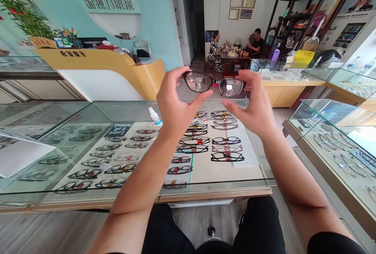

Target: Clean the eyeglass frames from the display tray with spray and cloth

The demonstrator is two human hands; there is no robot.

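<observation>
A pair of eyeglasses [199,82] with dark rims is held up in front of me, above the glass display case [141,196]. My left hand [179,99] is closed on its left side, fingers at the top of the rim and thumb near the bridge. At the other end, my right hand [255,103] grips the right rim between fingers and thumb. Its thumb tip lies just below the right lens. Beneath my hands, several rows of eyeglass frames [226,140] lie inside the case. A small white bottle [154,116] stands tilted in view behind my left wrist.
A white angled panel [23,152] stands on the case at the left. Another glass case [335,140] is at the right. Behind is a yellow counter [117,64]. Two people [216,52] sit at a table [235,55] at the back.
</observation>
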